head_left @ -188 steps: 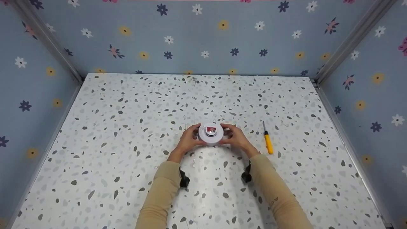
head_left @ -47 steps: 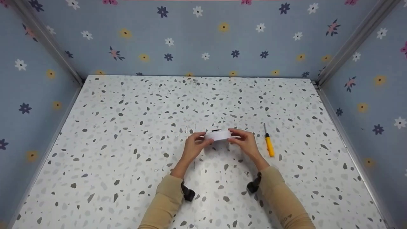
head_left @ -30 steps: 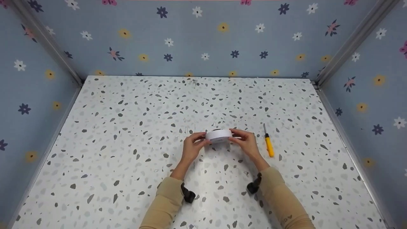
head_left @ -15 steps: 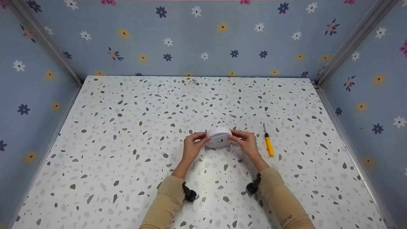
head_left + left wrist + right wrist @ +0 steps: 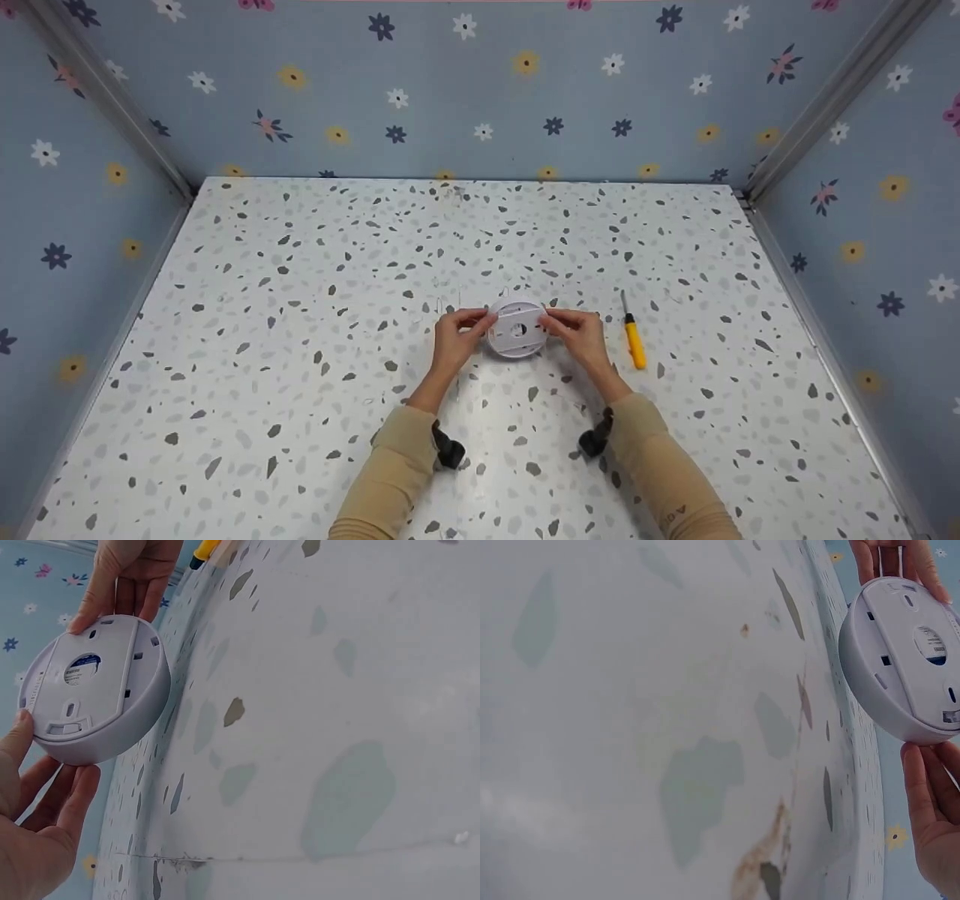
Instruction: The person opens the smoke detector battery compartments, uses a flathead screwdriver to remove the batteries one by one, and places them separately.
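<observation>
A round white smoke detector (image 5: 517, 345) is tilted up between both hands, its slotted back facing the head camera. Through the round hole in its back plate (image 5: 105, 682), a printed label shows in both wrist views. My left hand (image 5: 454, 341) pinches its left edge, thumb on the back and fingers at the side wall. On the opposite edge my right hand (image 5: 581, 337) pinches it the same way. In the right wrist view the detector (image 5: 900, 652) is cut by the frame's right edge. Its front is hidden.
A screwdriver (image 5: 635, 345) with a yellow handle lies on the speckled white table (image 5: 300, 375), right of the right hand. Flowered blue panels (image 5: 450, 97) stand behind the table and at both sides.
The detector has turned over: its front with a red label faced up earlier, then its side wall, and now its back. Both hands have shifted slightly right and kept their grip. The screwdriver stays put.
</observation>
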Motion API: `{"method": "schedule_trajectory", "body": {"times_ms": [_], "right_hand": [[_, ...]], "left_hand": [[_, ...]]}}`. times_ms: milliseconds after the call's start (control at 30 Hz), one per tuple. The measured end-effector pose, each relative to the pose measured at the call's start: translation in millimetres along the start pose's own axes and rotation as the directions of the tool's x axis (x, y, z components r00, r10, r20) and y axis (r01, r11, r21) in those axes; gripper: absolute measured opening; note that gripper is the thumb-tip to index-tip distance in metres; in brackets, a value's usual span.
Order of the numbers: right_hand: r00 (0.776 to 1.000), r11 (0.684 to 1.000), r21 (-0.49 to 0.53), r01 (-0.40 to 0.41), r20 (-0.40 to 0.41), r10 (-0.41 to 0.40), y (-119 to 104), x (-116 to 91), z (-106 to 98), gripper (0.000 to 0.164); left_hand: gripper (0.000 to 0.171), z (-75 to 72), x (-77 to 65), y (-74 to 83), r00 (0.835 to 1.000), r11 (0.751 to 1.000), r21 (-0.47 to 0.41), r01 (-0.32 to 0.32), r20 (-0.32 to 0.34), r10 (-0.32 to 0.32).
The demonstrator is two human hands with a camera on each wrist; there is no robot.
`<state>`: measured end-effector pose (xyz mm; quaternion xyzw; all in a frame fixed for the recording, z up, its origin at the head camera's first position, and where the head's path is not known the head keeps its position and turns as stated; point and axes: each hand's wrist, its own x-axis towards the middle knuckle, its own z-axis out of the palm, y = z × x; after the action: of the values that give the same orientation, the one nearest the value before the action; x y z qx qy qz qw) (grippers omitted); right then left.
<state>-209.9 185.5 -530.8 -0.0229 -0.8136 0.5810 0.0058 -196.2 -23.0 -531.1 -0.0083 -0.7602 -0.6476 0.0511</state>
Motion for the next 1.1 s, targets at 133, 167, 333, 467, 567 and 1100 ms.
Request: {"method": "schedule_trajectory", "body": {"times_ms": [133,167,333,467,567,1100], "right_hand": [[1.0,1.0,0.026,-0.013,-0.001,0.013,0.2,0.6,1.3,0.03],[1.0,0.999,0.035,-0.015,0.004,0.015,0.5,0.8,1.4,0.029],[0.999,0.998,0.037,-0.046,0.024,0.045,1.7,0.1,1.7,0.03],[0.998,0.998,0.013,-0.065,0.022,0.065,2.6,-0.8,2.1,0.029],[0.998,0.998,0.005,-0.059,0.013,0.059,3.3,-0.9,2.6,0.026],[0.999,0.998,-0.048,-0.039,0.029,0.041,6.3,-0.2,1.9,0.029]], "left_hand": [[0.026,0.9,2.4,-0.6,1.0,1.0,0.021,0.015,-0.006,-0.015],[0.027,1.2,3.1,-1.0,1.0,0.999,0.025,0.02,-0.008,-0.019],[0.027,2.7,6.0,-4.0,0.999,0.997,0.062,0.051,-0.01,-0.05],[0.028,3.8,6.7,-5.5,0.997,0.994,0.075,0.079,-0.011,-0.079],[0.028,4.8,7.0,-6.9,0.996,0.993,0.069,0.092,-0.022,-0.091],[0.021,8.6,6.1,-7.6,0.991,0.994,0.021,0.106,-0.083,-0.104]]}}
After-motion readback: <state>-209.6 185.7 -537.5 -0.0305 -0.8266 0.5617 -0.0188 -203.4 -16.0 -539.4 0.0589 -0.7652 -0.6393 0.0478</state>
